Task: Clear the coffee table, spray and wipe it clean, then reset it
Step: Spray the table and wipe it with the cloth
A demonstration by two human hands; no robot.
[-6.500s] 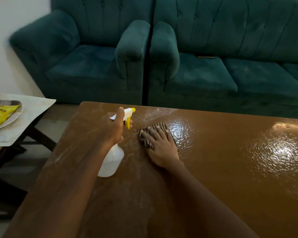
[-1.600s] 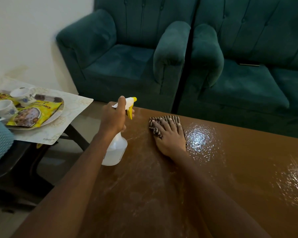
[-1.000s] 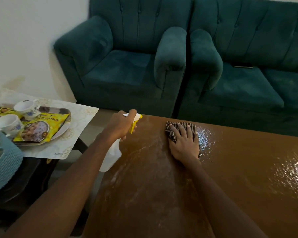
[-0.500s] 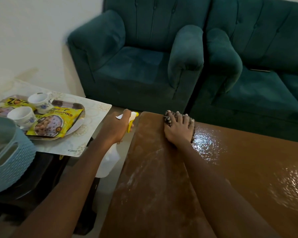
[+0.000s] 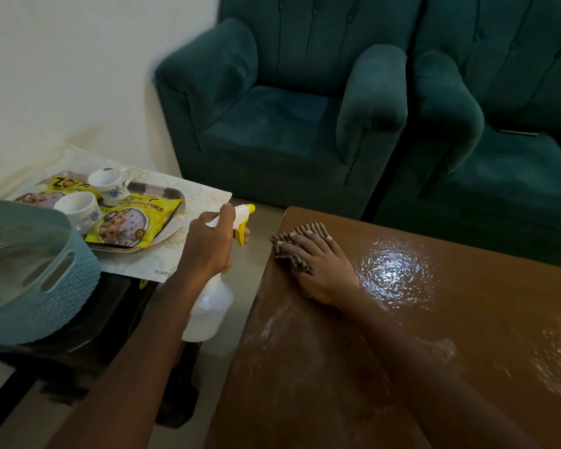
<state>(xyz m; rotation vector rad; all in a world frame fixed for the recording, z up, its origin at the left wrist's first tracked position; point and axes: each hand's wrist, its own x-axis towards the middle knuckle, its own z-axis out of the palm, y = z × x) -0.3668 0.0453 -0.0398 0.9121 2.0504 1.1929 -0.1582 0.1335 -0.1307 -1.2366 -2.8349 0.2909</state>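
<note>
The brown coffee table [image 5: 467, 335] fills the lower right, wet and streaked with spray. My right hand [image 5: 318, 270] presses flat on a striped brown-and-cream cloth [image 5: 300, 234] at the table's far left corner. My left hand [image 5: 209, 246] grips a white spray bottle [image 5: 211, 306] with a yellow trigger, held in the air over the floor just left of the table's edge.
A low side table [image 5: 188, 202] on the left carries a tray with two white cups [image 5: 78, 207], yellow snack packets [image 5: 133, 220] and a placemat. A blue-grey basket [image 5: 30, 270] stands at the near left. Teal sofas [image 5: 289, 124] stand behind the coffee table.
My right hand has slid the cloth leftward to the table's far left corner. My left hand with the bottle has moved off the table, out over the floor.
</note>
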